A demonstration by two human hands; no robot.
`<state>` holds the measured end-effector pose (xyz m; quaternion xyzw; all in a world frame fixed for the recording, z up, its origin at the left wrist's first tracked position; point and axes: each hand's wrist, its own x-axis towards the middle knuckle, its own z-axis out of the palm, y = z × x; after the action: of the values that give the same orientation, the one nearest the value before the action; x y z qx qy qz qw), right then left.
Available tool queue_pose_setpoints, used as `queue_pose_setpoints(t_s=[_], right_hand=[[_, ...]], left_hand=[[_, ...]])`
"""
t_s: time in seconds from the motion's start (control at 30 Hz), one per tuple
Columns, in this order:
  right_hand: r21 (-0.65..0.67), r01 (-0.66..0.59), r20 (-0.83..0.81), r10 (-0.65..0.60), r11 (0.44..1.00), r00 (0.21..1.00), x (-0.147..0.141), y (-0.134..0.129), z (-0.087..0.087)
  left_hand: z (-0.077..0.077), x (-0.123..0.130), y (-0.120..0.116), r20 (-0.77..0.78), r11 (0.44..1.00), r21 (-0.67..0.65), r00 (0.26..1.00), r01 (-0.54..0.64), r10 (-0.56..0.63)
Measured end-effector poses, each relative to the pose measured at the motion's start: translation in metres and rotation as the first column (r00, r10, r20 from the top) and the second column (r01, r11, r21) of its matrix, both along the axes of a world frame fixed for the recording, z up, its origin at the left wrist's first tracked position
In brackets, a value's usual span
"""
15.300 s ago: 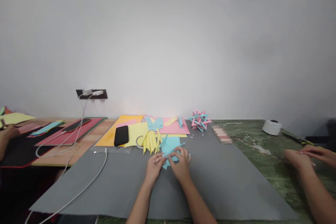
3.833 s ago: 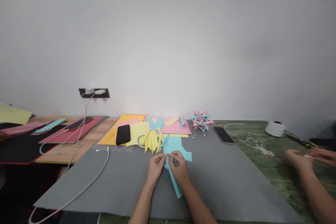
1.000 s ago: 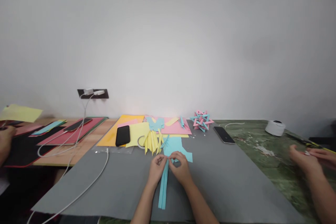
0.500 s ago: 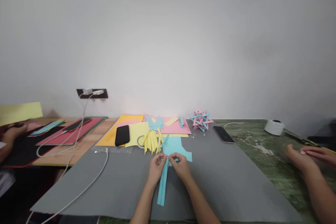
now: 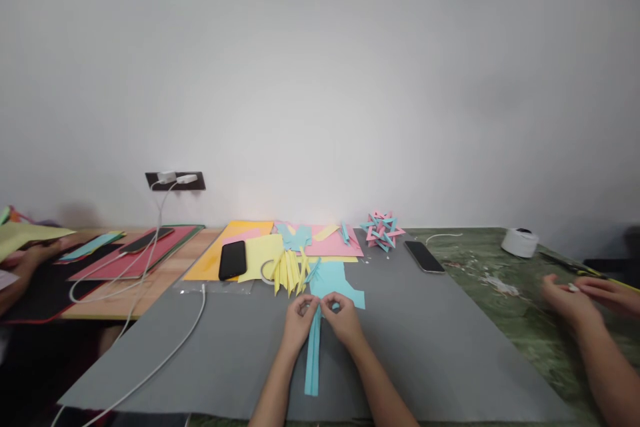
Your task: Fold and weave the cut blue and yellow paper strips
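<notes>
A long blue paper strip point(image 5: 312, 363), creased lengthwise, hangs down toward me from my fingertips over the grey sheet point(image 5: 210, 353). My left hand point(image 5: 299, 320) pinches its upper end from the left side. Close against it, my right hand point(image 5: 343, 317) pinches the same end from the right. Both thumbs and index fingers nearly meet there, hiding the strip's tip. Just beyond my hands lie a cut blue paper sheet point(image 5: 336, 279) and a bunch of folded yellow paper strips point(image 5: 289, 271).
A pink and blue paper star ball point(image 5: 383, 231) stands by the wall. Phones point(image 5: 233, 260) lie on papers and at the right point(image 5: 424, 257). A white cable point(image 5: 175, 350) crosses the left side. Other people's hands work at far left point(image 5: 37, 255) and far right point(image 5: 575, 303).
The lower end of the blue strip has swung slightly right and now hangs straighter. My hands keep their pinch in nearly the same place. At far left, another person's yellow paper has lowered.
</notes>
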<state>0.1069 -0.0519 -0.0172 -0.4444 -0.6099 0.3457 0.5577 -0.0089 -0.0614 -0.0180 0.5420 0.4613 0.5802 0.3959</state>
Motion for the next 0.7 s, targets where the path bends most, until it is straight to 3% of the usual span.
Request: queue_pose_setpoints(t_s=[0.4,0.47,0.53,0.6,0.7], right_hand=[[-0.049,-0.036,-0.034,0.034,0.998,0.999,0.001,0.004,-0.004],[-0.034,0.048,-0.049,-0.05,0.998,0.998,0.003,0.007,-0.006],[-0.026,0.206,-0.105,-0.208,0.978,0.973,0.006,0.011,-0.01],[-0.052,0.358,-0.194,-0.361,0.932,0.912,0.011,0.015,-0.014],[-0.108,0.467,-0.298,-0.477,0.878,0.827,0.02,0.019,-0.02]], left_hand=[[0.009,0.002,-0.004,0.144,0.983,-0.168,0.989,0.071,-0.047],[0.009,0.002,-0.003,0.15,0.977,-0.199,0.988,0.073,-0.043],[0.008,0.002,-0.002,0.147,0.974,-0.212,0.988,0.086,-0.055],[0.005,0.001,-0.002,0.146,0.972,-0.203,0.985,0.119,-0.09],[0.001,0.0,-0.002,0.135,0.968,-0.173,0.978,0.183,-0.161]])
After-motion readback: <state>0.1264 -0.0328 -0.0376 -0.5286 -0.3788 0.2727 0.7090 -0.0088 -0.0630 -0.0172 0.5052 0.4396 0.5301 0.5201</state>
